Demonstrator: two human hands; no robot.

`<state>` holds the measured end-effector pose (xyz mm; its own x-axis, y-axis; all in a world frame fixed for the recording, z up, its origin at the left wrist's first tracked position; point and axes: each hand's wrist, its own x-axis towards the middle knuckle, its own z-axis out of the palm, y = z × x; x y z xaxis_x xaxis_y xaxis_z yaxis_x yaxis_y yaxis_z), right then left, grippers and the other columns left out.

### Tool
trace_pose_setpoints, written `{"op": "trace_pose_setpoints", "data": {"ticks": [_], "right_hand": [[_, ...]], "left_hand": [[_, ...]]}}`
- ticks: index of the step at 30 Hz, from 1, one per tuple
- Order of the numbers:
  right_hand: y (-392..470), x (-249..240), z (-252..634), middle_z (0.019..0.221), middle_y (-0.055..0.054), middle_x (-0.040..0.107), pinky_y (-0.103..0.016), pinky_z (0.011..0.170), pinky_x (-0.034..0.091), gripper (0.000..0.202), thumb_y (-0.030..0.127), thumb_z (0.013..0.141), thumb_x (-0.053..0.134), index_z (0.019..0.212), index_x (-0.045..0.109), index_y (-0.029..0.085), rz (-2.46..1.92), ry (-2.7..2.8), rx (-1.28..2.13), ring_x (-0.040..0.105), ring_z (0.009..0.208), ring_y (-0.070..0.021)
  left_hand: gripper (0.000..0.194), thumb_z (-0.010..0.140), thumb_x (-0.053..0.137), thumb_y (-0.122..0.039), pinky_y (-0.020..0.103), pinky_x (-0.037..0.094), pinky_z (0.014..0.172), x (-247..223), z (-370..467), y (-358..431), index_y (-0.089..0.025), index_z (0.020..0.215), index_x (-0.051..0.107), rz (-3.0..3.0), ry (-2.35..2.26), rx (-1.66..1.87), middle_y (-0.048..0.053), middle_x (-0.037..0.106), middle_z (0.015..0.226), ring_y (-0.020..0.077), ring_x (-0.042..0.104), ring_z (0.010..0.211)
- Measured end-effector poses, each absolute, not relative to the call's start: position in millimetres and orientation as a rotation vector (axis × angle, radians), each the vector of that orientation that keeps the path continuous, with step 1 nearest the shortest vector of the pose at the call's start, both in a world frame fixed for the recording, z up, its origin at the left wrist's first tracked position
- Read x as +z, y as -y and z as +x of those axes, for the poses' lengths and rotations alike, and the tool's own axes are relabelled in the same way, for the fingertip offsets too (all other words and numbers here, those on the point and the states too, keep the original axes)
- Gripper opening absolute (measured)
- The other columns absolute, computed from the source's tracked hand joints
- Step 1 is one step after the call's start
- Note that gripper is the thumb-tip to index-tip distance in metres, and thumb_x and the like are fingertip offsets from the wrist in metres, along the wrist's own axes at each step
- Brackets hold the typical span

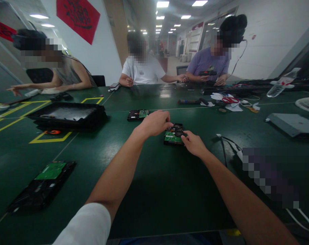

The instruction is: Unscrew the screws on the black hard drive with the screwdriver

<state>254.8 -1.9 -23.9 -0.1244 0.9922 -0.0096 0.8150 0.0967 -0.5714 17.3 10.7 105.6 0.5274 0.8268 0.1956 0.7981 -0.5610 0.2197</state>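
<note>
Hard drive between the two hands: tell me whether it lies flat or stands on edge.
Flat: the hard drive shows its broad face upward, with the green circuit board visible.

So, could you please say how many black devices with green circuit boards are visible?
3: the middle device at the right hand, the far device beyond the left hand, the near device at lower left; others may be hidden.
</note>
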Motion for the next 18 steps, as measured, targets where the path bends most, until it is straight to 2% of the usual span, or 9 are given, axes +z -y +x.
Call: {"op": "trace_pose_setpoints", "data": {"ticks": [7, 13, 18], "right_hand": [[1.0, -25.2, 255.7, 0.085, -0.004, 0.076, -0.028, 0.066, 0.044, 0.046, 0.040, 0.104, 0.050, 0.142, 0.053, 0.014, -1.723, 2.034, 0.617, 0.069, 0.073, -0.0190], [-0.7, -28.5, 255.7, 0.083, -0.004, 0.076, -0.028, 0.067, 0.043, 0.044, 0.036, 0.103, 0.052, 0.141, 0.054, 0.014, -1.733, 2.046, 0.560, 0.070, 0.074, -0.0196], [-0.1, -27.6, 255.3, 0.085, -0.004, 0.077, -0.027, 0.065, 0.042, 0.043, 0.035, 0.103, 0.053, 0.141, 0.054, 0.015, -1.746, 2.030, 0.580, 0.070, 0.073, -0.0194]], "left_hand": [[0.019, 0.094, 0.050, -0.022, 0.038, 0.049, 0.094, 104.7, 17.8, -11.7, -0.019, 0.104, 0.066, 2.683, -1.353, 0.434, 0.011, 0.069, 0.107, 0.0250, 0.064, 0.104], [0.032, 0.087, 0.052, -0.012, 0.039, 0.049, 0.095, 100.0, 15.6, -11.7, -0.017, 0.118, 0.056, 2.724, -1.283, 0.489, 0.013, 0.067, 0.116, 0.0256, 0.063, 0.108], [0.039, 0.084, 0.053, -0.008, 0.038, 0.049, 0.090, 98.4, 14.1, -11.2, -0.015, 0.122, 0.053, 2.683, -1.257, 0.503, 0.012, 0.069, 0.110, 0.0255, 0.065, 0.104]]}}
